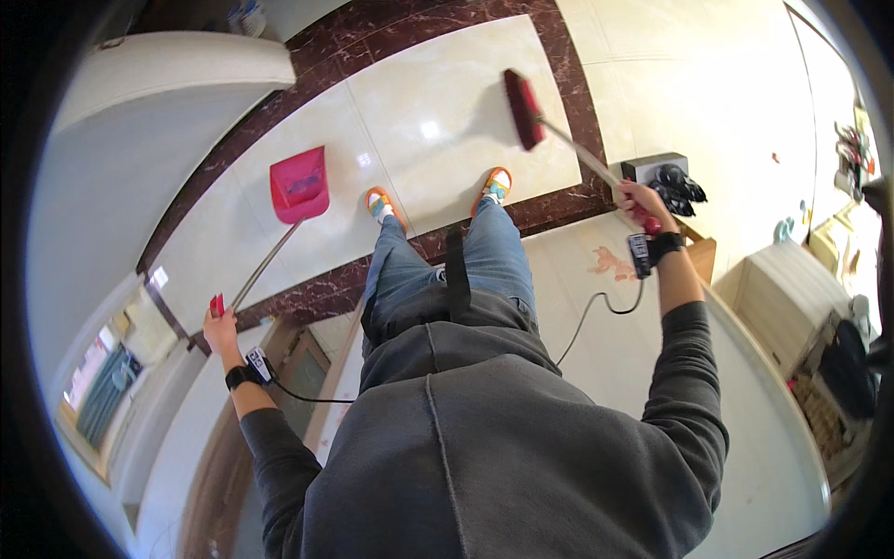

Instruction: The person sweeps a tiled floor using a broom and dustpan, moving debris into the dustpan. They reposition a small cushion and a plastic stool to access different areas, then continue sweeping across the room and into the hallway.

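My left hand (pixel 221 328) is closed round the red-topped handle of a dustpan (pixel 301 183). The dustpan's pink-red pan lies at the floor ahead on the left, joined to the hand by a thin metal pole. On the right, my right hand (pixel 644 203) grips the handle of a broom (pixel 531 110) near its red end. The broom's dark red head points away from me, over the pale tiles; whether its bristles touch the floor I cannot tell. Dustpan and broom head are well apart, with my feet in orange-edged slippers (pixel 494 184) between and nearer.
Dark marble bands (pixel 577 121) border the pale floor tiles. Beside my right hand stands a grey box (pixel 655 168) with black bags (pixel 683 189) against it. A white curved wall or cabinet (pixel 177 74) rises at the left. A cabinet (pixel 792 298) stands at the right.
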`<act>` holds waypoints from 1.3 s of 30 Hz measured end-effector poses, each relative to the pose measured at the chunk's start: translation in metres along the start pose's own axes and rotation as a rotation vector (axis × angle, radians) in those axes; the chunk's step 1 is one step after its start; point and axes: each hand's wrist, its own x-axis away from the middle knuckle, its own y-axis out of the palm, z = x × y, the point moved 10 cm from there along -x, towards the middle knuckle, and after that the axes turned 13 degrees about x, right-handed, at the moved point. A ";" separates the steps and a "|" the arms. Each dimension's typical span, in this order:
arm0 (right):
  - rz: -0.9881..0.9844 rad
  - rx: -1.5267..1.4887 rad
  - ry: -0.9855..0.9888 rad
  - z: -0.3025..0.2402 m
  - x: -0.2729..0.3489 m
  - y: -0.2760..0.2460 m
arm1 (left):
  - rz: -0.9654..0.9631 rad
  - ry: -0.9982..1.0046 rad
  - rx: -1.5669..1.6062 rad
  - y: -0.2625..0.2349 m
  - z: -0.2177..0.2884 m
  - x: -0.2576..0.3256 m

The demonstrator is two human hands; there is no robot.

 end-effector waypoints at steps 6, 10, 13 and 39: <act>0.198 0.084 -0.061 -0.054 -0.010 -0.136 | 0.006 -0.031 -0.034 0.000 0.044 0.040; 0.237 0.107 -0.088 -0.066 -0.010 -0.173 | 0.019 0.024 0.133 0.013 0.079 0.064; 0.234 -0.006 -0.183 -0.074 0.008 -0.174 | -0.025 -0.016 0.126 0.026 0.098 0.069; -0.762 -0.887 0.115 -0.272 -0.132 -0.006 | -0.022 0.105 0.054 0.089 0.316 0.106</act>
